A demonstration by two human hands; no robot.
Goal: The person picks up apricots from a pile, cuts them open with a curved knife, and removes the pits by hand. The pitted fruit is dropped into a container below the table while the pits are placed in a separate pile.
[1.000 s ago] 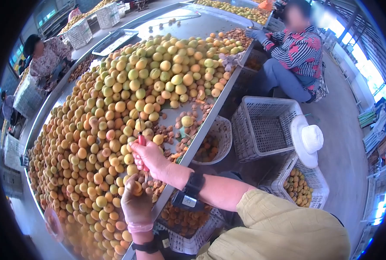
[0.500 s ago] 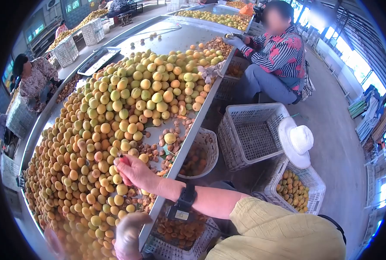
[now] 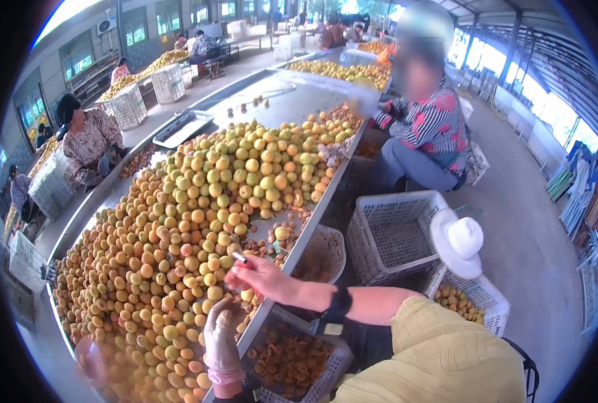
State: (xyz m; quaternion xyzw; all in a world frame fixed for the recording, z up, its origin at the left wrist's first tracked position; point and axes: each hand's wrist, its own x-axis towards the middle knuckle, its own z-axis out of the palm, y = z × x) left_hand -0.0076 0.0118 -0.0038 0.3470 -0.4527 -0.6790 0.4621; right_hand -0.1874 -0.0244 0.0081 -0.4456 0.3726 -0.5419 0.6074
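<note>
My right hand [image 3: 262, 277], bare with a dark watch on the wrist, is closed around a small red-handled tool [image 3: 241, 259] with a short silvery end. Just below it, my left hand [image 3: 222, 339] wears a pale glove with a pink cuff. Its fingers are curled over the table's near edge; what they hold, if anything, is hidden. Both hands are beside a broad heap of yellow-orange apricots [image 3: 178, 269] on a metal table [image 3: 272, 91]. Halved apricots [image 3: 292, 359] fill a crate [image 3: 336, 376] under the edge. Pits and scraps [image 3: 289, 232] lie beyond my right hand.
On the right stand a bucket [image 3: 339, 252], a grey plastic crate [image 3: 373, 258] and a crate of apricots [image 3: 457, 303] with a white hat [image 3: 461, 240] above it. A co-worker [image 3: 423, 127] sits at the table's far right, another person [image 3: 91, 141] at the left. A tray [image 3: 183, 129] rests on the far rim.
The camera view has tilted up. My left hand has risen from the lower edge to just below my right hand. The right hand's tool now points up and left.
</note>
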